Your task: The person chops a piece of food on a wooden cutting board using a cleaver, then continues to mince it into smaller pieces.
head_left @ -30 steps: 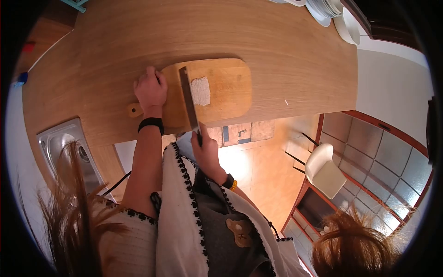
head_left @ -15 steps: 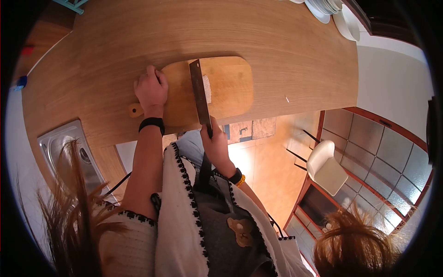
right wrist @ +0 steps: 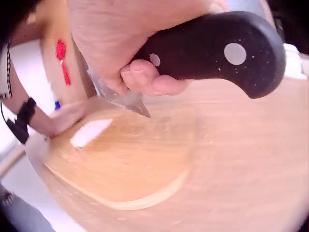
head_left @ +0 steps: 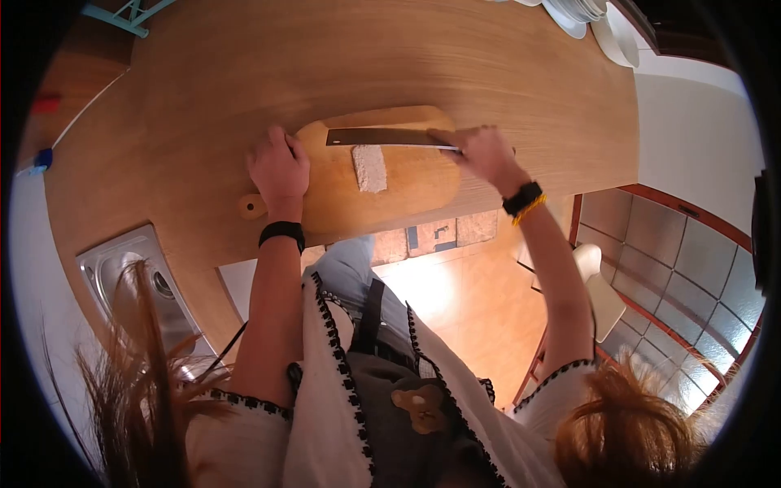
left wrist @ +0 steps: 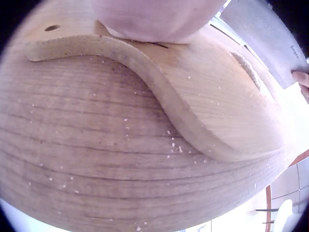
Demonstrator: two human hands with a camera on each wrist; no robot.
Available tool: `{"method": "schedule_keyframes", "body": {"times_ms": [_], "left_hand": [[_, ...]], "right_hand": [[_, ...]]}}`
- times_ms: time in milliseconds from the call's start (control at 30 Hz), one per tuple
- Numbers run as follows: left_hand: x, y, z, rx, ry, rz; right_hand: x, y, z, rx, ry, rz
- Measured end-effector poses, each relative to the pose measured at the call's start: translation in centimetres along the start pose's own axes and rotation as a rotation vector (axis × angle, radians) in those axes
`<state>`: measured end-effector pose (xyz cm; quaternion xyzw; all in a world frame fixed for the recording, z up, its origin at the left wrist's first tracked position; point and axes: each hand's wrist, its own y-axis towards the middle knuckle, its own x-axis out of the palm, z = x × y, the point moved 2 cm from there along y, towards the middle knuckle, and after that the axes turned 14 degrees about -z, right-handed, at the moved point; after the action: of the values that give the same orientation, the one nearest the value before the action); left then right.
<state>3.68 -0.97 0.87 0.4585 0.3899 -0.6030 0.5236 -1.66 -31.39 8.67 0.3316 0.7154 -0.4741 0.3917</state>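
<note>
A wooden cutting board (head_left: 325, 203) lies on the counter with a flat, pale pinkish block (head_left: 371, 169) on it. My left hand (head_left: 279, 167) rests on the board's left end, fingers curled with nothing visible in them; in the left wrist view its underside (left wrist: 159, 19) touches the wood beside the board's handle. My right hand (head_left: 486, 156) grips a broad knife (head_left: 382, 137) at the right, its blade lying crosswise above the far end of the block. In the right wrist view the fingers wrap round the black handle (right wrist: 203, 43).
Small pale crumbs (left wrist: 176, 145) are scattered on the counter by the board. A sink (head_left: 138, 281) is at the left, stacked plates (head_left: 573, 12) and a bowl (head_left: 616, 41) at the far right. A pale chair (head_left: 600, 301) stands on the floor beyond the counter.
My right hand has swung away from my body and to the right, turning the knife from lengthwise to crosswise and uncovering the block. My left hand stays on the board's end.
</note>
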Motion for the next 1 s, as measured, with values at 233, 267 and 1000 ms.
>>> {"method": "schedule_keyframes", "body": {"times_ms": [233,267,1000], "left_hand": [[-0.2,-0.1,0.0,-0.010,-0.013,-0.048],[-0.2,-0.2,-0.1,-0.020,-0.012,-0.047],[-0.3,-0.1,0.0,-0.020,0.006,-0.072]], "right_hand": [[-0.7,2.0,0.8,-0.138,-0.162,-0.089],[-0.4,1.6,0.7,-0.149,-0.158,-0.091],[1.0,-2.5,-1.7,-0.107,0.169,-0.351]]}}
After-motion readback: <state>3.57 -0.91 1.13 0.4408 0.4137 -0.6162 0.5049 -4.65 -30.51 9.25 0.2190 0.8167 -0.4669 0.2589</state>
